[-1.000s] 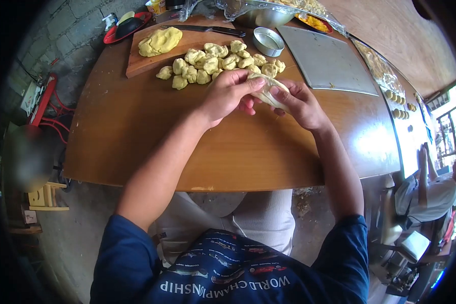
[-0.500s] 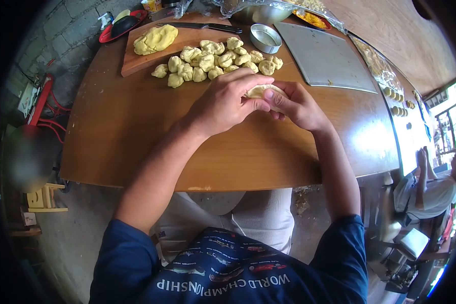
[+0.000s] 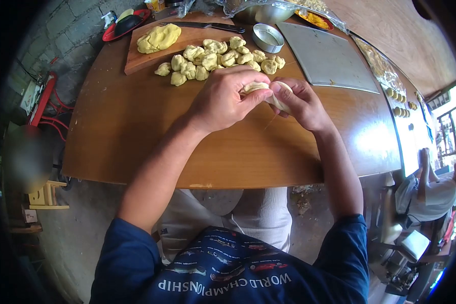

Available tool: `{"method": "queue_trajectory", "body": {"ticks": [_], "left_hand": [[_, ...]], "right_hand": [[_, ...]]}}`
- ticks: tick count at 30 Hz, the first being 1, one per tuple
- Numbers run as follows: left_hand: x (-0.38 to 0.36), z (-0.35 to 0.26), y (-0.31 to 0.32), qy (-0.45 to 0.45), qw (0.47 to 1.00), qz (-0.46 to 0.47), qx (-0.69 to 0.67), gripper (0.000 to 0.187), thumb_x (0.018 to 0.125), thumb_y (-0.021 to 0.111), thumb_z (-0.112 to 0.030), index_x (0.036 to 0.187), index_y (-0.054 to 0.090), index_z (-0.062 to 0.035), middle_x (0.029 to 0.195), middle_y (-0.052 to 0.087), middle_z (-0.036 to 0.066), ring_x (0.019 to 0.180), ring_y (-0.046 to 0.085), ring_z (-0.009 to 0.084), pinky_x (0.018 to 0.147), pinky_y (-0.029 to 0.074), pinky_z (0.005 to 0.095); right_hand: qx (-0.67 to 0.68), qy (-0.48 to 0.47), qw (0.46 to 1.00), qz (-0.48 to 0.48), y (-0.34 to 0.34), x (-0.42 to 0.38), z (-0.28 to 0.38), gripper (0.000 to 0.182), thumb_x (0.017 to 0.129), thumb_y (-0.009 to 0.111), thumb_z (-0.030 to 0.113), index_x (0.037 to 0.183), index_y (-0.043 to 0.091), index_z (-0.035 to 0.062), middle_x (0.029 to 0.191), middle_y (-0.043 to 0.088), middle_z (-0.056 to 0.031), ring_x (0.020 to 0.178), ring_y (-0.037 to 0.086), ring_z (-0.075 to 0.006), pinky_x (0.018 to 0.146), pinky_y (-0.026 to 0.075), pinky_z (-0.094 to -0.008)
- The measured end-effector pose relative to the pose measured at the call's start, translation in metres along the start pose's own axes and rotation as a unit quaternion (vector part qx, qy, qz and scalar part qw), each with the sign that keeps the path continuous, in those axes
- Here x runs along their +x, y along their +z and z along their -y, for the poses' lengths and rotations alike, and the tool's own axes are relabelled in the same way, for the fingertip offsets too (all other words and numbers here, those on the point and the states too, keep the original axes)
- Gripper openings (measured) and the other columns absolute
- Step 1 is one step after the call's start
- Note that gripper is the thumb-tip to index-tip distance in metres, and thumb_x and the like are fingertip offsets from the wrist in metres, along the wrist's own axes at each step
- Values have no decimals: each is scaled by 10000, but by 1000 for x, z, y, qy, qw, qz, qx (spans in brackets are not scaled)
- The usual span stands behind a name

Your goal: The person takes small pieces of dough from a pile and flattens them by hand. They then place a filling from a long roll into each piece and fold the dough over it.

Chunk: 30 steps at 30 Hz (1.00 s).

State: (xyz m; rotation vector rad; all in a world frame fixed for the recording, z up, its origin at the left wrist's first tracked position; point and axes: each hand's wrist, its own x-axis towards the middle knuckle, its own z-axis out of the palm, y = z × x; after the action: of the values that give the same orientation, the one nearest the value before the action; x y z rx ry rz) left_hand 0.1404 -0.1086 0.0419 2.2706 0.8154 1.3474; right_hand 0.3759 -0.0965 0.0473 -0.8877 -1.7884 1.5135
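Both hands meet above the wooden table (image 3: 152, 137), pinching one pale piece of dough (image 3: 279, 101) between them. My left hand (image 3: 228, 96) curls round the dough's left part, thumb in front. On the other side, my right hand (image 3: 301, 104) grips the right part with its thumb pressed on top. Fingers cover much of the dough. Just beyond my hands lies a cluster of yellow dough pieces (image 3: 215, 48), several of them touching. Behind it, a larger yellow dough lump (image 3: 158, 38) rests on a wooden board (image 3: 137, 58).
A black-handled knife (image 3: 220, 26) lies across the board's back. Right of the dough pieces are a round metal tin (image 3: 268, 38) and a flat metal tray (image 3: 324, 55). A metal bowl (image 3: 263, 14) stands behind. Another person (image 3: 425, 195) sits at the far right.
My fingers have shifted on the dough; it now shows as two bulges, one at each hand. The view has moved slightly. The dough pieces on the table look the same.
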Motion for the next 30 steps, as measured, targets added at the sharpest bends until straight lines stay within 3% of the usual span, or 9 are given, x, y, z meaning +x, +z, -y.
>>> {"method": "queue_trajectory", "body": {"ticks": [4, 6, 8, 10, 11, 17, 25, 27, 30], "left_hand": [[-2, 6, 10, -115, 988, 19, -106, 422, 951, 829, -179, 1328, 702, -41, 1128, 780, 88, 884, 737, 186, 742, 599, 315], [-1, -1, 19, 17, 996, -35, -80, 603, 932, 844, -197, 1480, 619, -83, 1158, 772, 76, 913, 725, 176, 749, 618, 330], [0, 2, 20, 6, 994, -32, -104, 589, 907, 855, -179, 1454, 658, -91, 1075, 768, 86, 904, 733, 200, 747, 614, 358], [0, 5, 13, 34, 998, -4, 44, 490, 898, 853, -155, 1365, 722, -79, 1009, 751, 102, 868, 735, 238, 745, 602, 377], [-1, 5, 15, 31, 999, -20, 39, 378, 897, 840, -105, 1266, 770, -63, 982, 741, 112, 855, 730, 267, 734, 586, 381], [0, -2, 6, 42, 998, 18, 44, 260, 903, 796, -20, 1161, 785, -53, 929, 742, 102, 810, 730, 268, 723, 587, 379], [2, -2, 13, 16, 998, -43, 32, 141, 939, 784, -57, 1066, 779, 4, 907, 767, 134, 788, 748, 292, 699, 585, 386], [5, 0, 17, 3, 999, -46, 27, 128, 953, 775, -74, 1038, 776, 20, 892, 773, 145, 768, 751, 303, 691, 583, 391], [7, 2, 24, -74, 995, -69, 8, 169, 957, 771, -150, 1012, 781, 9, 849, 774, 175, 739, 753, 330, 687, 583, 412]], "right_hand": [[61, 23, 998, -6, -3, 6, -5, 427, 1142, 553, 419, 1024, 716, 43, 784, 639, -6, 673, 552, -71, 589, 440, -248], [80, 35, 996, -2, -7, 6, -6, 426, 1142, 548, 422, 980, 698, 57, 751, 622, -3, 631, 529, -72, 561, 424, -252], [68, 41, 997, -16, -1, 4, -6, 428, 1139, 554, 428, 971, 694, 60, 747, 618, 4, 635, 525, -66, 563, 420, -250], [57, 52, 997, -26, 2, 6, -10, 430, 1136, 560, 433, 961, 690, 63, 743, 613, 11, 640, 520, -60, 565, 415, -249], [34, 44, 998, -28, 2, 7, -12, 433, 1131, 569, 441, 971, 693, 58, 734, 603, 17, 643, 517, -59, 568, 410, -247], [-42, 18, 999, 25, -1, 3, -4, 482, 1106, 609, 492, 975, 706, 38, 720, 579, 30, 658, 509, -58, 578, 397, -243], [-54, -5, 999, -1, -3, 1, 0, 491, 1113, 605, 469, 978, 745, 18, 740, 609, 13, 671, 530, -67, 590, 422, -256], [-93, -52, 993, -48, -1, 0, -4, 472, 1116, 614, 433, 977, 745, 2, 754, 630, 1, 669, 539, -71, 601, 438, -258], [-100, -29, 993, -54, -10, -3, 3, 456, 1114, 624, 406, 972, 746, -10, 764, 648, -9, 670, 558, -74, 608, 451, -262]]}}
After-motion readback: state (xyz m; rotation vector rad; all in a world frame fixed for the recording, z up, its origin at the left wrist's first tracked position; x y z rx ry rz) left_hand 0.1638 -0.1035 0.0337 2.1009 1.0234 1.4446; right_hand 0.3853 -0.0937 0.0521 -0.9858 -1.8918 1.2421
